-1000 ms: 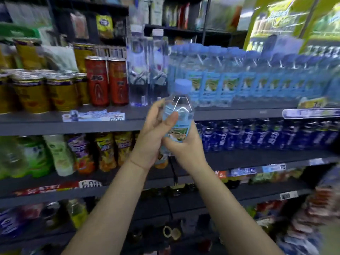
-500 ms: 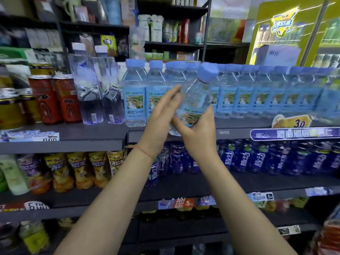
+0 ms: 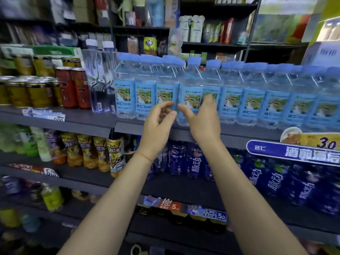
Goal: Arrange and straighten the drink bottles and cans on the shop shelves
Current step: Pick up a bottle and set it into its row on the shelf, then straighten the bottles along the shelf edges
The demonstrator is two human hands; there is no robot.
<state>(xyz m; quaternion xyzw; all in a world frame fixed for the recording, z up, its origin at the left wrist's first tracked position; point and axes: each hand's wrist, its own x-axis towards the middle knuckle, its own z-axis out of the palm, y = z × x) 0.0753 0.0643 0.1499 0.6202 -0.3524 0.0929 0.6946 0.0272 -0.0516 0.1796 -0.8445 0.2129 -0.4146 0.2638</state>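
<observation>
Bottle [image 3: 191,92] now upright in the water row [image 3: 257,96] at frame centre, no longer held tilted in front of it.
Left hand [image 3: 158,124] loosely curled, gripping nothing, just below-left of the bottle; right hand [image 3: 206,118] relaxed, fingertips at the label, thumb beside it. Shelf [image 3: 128,126] edge beneath; red cans [image 3: 73,89] centre-left; dark blue bottles [image 3: 266,181] lower right.

My right hand [image 3: 203,118] covers the lower label of one water bottle [image 3: 191,89], so I can't tell whether it touches. The far-left cans [image 3: 17,92] blur, and the row of bottles runs off the right edge.
</observation>
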